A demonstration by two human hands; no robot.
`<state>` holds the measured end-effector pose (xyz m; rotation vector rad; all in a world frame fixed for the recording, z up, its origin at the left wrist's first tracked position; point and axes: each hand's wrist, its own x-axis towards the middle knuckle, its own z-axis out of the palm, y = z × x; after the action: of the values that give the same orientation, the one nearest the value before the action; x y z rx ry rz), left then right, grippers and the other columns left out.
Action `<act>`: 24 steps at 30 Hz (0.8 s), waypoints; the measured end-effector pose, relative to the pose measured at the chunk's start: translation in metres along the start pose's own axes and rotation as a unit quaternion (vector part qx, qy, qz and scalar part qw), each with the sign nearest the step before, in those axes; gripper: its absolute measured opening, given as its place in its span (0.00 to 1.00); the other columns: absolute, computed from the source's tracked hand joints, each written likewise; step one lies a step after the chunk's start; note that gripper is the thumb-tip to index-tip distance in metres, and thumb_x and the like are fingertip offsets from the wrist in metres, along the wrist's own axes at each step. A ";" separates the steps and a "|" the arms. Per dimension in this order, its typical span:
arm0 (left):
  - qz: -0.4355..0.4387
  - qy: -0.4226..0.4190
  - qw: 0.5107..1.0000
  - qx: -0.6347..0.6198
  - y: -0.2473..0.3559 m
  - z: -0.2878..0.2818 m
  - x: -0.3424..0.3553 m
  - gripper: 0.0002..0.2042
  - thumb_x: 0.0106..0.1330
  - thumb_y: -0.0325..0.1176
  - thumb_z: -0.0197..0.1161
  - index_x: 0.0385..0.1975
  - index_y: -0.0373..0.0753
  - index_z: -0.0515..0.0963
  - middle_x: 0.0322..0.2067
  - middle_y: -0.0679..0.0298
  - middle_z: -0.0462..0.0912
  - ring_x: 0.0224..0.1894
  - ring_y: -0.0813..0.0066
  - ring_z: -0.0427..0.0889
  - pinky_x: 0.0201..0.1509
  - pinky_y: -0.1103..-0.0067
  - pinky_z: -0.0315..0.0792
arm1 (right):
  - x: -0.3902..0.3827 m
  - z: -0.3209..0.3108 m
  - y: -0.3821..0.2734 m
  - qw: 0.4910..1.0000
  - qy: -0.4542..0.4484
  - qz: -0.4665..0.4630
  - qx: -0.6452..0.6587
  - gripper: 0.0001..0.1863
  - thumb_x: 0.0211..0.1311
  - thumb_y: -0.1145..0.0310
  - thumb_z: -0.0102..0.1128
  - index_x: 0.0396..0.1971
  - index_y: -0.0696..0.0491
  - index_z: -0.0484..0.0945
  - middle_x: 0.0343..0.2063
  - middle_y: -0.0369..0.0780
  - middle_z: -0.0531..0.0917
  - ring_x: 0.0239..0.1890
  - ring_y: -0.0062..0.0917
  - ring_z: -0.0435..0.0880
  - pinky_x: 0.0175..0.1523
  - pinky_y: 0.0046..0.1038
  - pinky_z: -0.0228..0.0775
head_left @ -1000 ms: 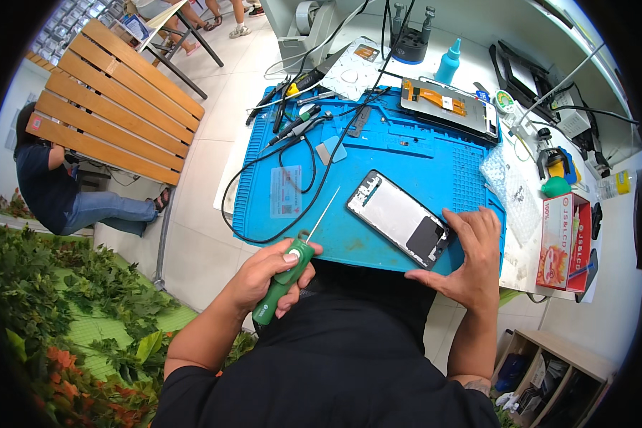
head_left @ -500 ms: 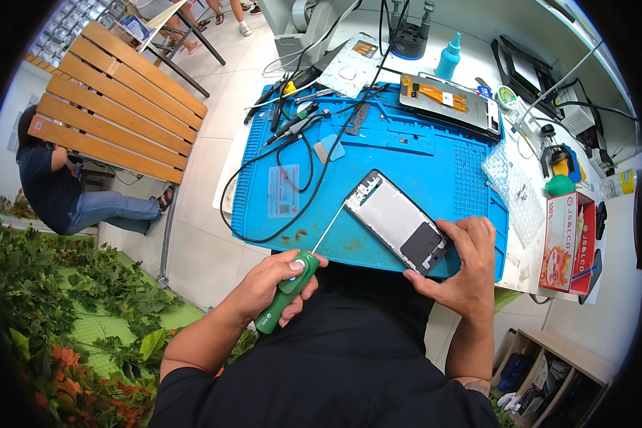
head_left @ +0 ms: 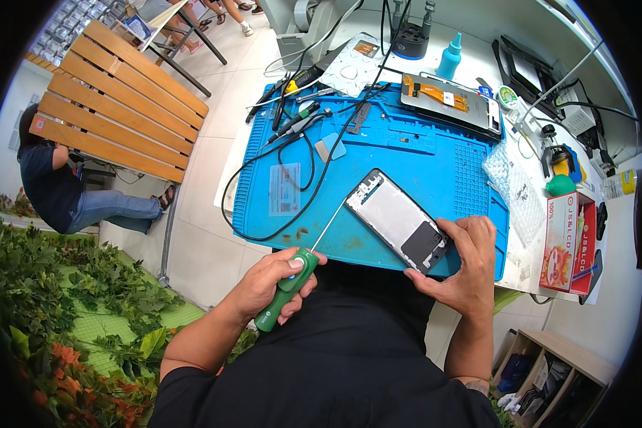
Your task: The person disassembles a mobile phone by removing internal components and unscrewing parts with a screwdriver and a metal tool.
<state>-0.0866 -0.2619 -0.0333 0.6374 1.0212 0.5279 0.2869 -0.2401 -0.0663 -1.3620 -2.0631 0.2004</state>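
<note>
Your left hand (head_left: 267, 285) grips the green screwdriver (head_left: 287, 287), its shaft slanting up-right to the phone frame (head_left: 399, 220); your right hand (head_left: 464, 267) pinches that frame's near-right corner; its long axis runs up-left

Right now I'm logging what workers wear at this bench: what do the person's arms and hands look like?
Both forearms are bare, coming out of a black short-sleeved top. The left hand and the right hand wear no gloves; no rings or watch show. A dark mark, perhaps a tattoo, sits low on the right forearm, too small to make out.
</note>
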 end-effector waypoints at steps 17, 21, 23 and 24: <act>-0.025 -0.001 1.000 -0.002 0.013 0.003 0.008 0.26 0.91 0.46 0.50 0.73 0.29 0.73 0.36 0.57 0.80 0.19 0.76 0.77 0.18 0.76 0.74 | 0.002 0.000 0.001 1.000 0.001 -0.003 0.015 0.43 0.37 0.49 0.94 0.54 0.57 0.88 0.42 0.43 0.81 0.46 0.41 0.82 0.67 0.49 0.69; -0.013 -0.010 0.998 0.055 0.014 0.001 0.001 0.24 0.90 0.42 0.52 0.75 0.32 0.71 0.38 0.58 0.80 0.20 0.76 0.78 0.20 0.76 0.75 | 0.002 0.000 0.001 1.000 -0.006 0.003 0.019 0.42 0.38 0.51 0.93 0.55 0.57 0.87 0.43 0.44 0.81 0.47 0.42 0.81 0.66 0.49 0.69; -0.008 -0.004 0.997 0.074 0.020 -0.001 -0.003 0.23 0.90 0.39 0.54 0.76 0.33 0.70 0.38 0.58 0.80 0.20 0.76 0.78 0.21 0.77 0.74 | 0.002 -0.001 0.001 1.000 -0.011 0.014 0.020 0.43 0.38 0.51 0.93 0.55 0.57 0.87 0.44 0.44 0.81 0.49 0.43 0.80 0.66 0.48 0.69; -0.005 0.000 0.997 0.083 0.022 -0.003 -0.005 0.23 0.89 0.38 0.55 0.76 0.33 0.69 0.39 0.58 0.80 0.20 0.76 0.78 0.21 0.77 0.74 | 0.002 -0.002 0.001 1.000 -0.015 0.016 0.017 0.43 0.39 0.51 0.92 0.56 0.57 0.87 0.45 0.45 0.81 0.49 0.43 0.80 0.66 0.48 0.70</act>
<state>-0.0935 -0.2492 -0.0160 0.7780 1.0744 0.4363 0.2885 -0.2389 -0.0641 -1.3808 -2.0542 0.2695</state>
